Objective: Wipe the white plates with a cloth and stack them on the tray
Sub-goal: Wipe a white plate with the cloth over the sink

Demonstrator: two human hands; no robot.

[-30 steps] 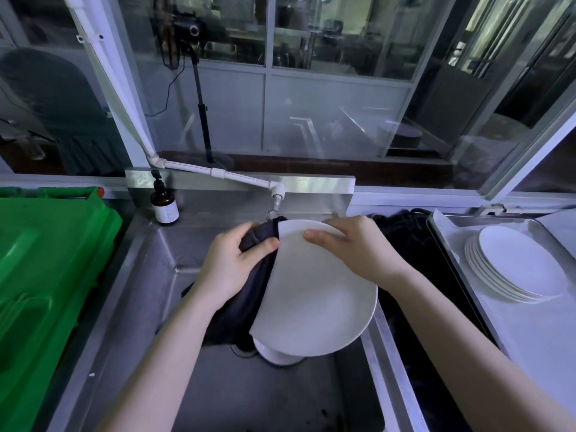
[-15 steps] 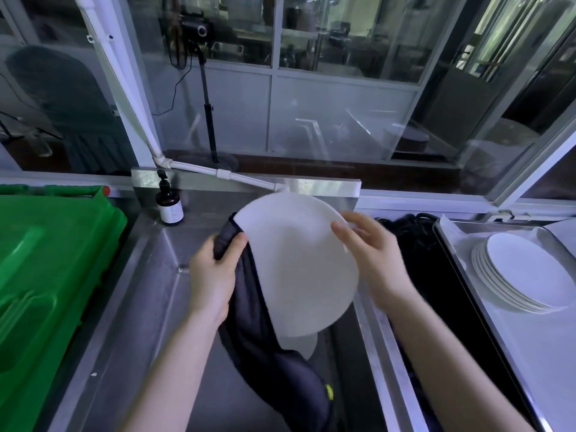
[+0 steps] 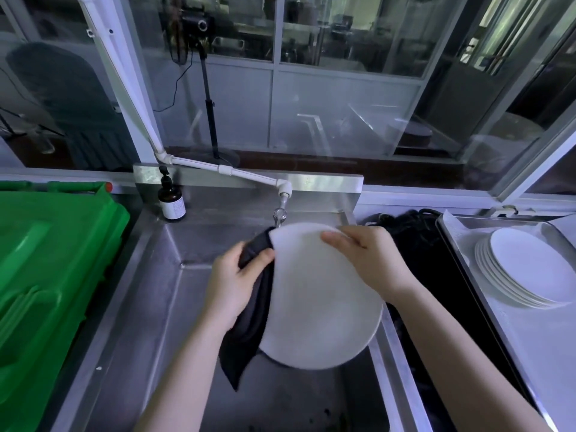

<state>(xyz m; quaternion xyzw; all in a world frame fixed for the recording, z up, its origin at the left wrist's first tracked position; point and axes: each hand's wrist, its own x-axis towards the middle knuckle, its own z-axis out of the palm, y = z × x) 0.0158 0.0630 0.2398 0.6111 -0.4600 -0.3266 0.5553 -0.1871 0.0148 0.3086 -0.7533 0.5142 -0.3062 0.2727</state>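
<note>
Several wiped plates (image 3: 530,269) stacked at tray's (image 3: 461,241) far end. One plate (image 3: 321,297) over sink (image 3: 149,307): right hand (image 3: 371,260) grips rim, left hand (image 3: 233,282) clutches cloth (image 3: 249,325) against it. Wiping in progress; stacking pending.

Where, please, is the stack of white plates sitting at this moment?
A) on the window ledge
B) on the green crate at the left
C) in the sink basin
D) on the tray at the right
D: the stack of white plates rests on the lined metal tray at the right, apart from the plate held over the sink.
</note>
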